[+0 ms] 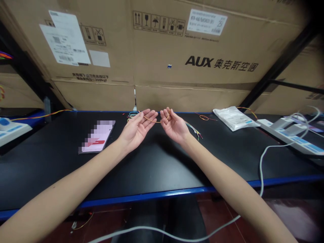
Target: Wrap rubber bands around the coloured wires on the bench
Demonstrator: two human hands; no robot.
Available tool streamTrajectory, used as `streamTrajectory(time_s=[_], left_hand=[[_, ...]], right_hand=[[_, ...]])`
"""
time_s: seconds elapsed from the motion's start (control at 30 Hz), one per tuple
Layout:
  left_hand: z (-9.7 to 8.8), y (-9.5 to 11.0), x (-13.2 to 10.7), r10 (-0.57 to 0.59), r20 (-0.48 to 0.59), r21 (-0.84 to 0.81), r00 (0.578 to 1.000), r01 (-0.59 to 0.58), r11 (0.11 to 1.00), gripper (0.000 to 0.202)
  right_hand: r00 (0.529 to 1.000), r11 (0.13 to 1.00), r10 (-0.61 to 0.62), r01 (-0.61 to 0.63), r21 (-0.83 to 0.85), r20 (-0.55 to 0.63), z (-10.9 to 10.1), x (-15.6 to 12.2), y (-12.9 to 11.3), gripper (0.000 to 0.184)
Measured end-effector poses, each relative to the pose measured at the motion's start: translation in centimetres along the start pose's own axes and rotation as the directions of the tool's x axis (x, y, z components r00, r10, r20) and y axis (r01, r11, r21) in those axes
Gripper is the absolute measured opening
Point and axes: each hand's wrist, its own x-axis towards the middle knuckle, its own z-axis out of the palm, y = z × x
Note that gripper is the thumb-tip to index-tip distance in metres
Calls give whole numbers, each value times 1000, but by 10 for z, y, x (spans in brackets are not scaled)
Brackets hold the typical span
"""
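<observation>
1. A white box with blue markings (12,131) is sitting at the far left of the black table (152,162), and a long orange wire (40,115) is running from near it along the far edge.
2. A pixelated booklet (97,136) is lying flat near the middle-left.
3. The left hand (138,130) is palm up, its fingers curling narrowly and holding one end of a thin orange wire (154,120), just beside some small coiled wires (131,115).
4. The right hand (173,126) is palm up, holding the wire's other end in a narrow grip, so the wire is sagging between both hands. Loose coloured wires (193,130) are lying just beside this hand.
5. Further right, a small wire loop (204,117), a white plastic bag (234,118) and a second white box (288,135) are resting on the table, with a grey cable (262,168) hanging over the near edge.
</observation>
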Motion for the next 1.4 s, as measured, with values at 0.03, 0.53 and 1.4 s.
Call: streamTrajectory(time_s=[0.03,0.53,1.4], left_hand=[[-1,0,0,-2,1,6,1000,2,1000,28],[-8,-25,-4,-125,-31,202,992,128,971,21],[-4,-6,-3,-235,-9,-71,972,234,970,30]], right_hand=[[1000,1000,1,-1,-7,3,0,0,0,30],[973,927,21,-106,-360,-231,3,-4,8,28],[998,992,-50,47,-119,-27,13,-11,12,25]])
